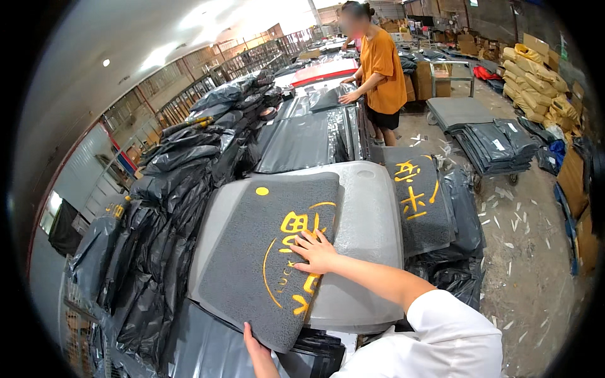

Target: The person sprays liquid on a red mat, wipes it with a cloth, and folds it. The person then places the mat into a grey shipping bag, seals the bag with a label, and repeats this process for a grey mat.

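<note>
A dark grey floor mat point(239, 252) with yellow lettering and a yellow curved line lies folded on a larger light grey mat point(368, 246). My right hand point(317, 253) rests flat on its lettering, fingers spread and open. At the near edge of the folded mat, my left hand point(257, 353) is closed around the border; some of its fingers are hidden beneath. Another dark mat with yellow lettering point(419, 201) sits to the right, on top of black plastic bags.
Black bagged packages point(170, 239) are piled high on the left. A person in an orange shirt point(384, 63) stands beyond, touching black bags on the table. At right are a flat cart point(460, 110), stacked dark packages point(495, 145), tan sacks point(535, 82) and floor scraps point(513, 220).
</note>
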`<move>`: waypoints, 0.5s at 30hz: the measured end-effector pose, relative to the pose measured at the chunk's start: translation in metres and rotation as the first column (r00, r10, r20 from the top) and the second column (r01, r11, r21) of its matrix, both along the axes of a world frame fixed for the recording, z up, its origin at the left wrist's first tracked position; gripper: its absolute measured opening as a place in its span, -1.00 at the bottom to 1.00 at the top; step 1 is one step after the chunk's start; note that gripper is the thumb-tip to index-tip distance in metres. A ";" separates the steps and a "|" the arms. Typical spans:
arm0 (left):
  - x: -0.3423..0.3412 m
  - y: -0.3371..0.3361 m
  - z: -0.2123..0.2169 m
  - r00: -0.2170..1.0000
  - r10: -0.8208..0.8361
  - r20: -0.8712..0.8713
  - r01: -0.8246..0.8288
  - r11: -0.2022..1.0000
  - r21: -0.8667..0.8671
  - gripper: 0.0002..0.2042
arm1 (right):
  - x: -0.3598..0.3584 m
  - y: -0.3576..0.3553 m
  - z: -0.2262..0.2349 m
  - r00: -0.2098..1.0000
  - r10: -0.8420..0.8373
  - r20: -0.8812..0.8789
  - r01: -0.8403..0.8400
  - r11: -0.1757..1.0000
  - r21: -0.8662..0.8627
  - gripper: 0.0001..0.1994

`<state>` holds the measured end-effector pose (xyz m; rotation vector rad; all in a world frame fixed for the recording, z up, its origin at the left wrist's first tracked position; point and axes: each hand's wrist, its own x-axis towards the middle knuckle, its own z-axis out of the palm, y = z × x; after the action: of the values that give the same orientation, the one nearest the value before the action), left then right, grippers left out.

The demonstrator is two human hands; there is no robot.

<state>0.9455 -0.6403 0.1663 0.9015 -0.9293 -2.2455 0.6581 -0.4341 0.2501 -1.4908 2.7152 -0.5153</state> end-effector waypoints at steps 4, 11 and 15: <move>0.010 0.061 0.038 0.994 -0.017 -0.106 0.018 1.000 0.008 -0.47 | -0.005 0.010 0.002 1.000 -0.013 0.007 0.013 0.998 -0.066 -0.33; 0.001 0.121 0.084 0.955 0.238 0.175 -0.160 0.915 -0.372 -0.52 | -0.005 0.000 -0.006 0.999 -0.028 0.043 0.033 0.991 -0.132 -0.38; 0.051 0.107 0.110 0.901 0.414 0.131 -0.372 0.891 -0.259 -0.57 | 0.035 0.047 0.042 0.950 0.192 0.248 -0.134 0.964 -0.230 -0.48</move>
<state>0.9965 -0.5331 0.2761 1.0919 -0.9605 -1.6946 0.6932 -0.3875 0.2924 -1.5414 2.3667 -0.9468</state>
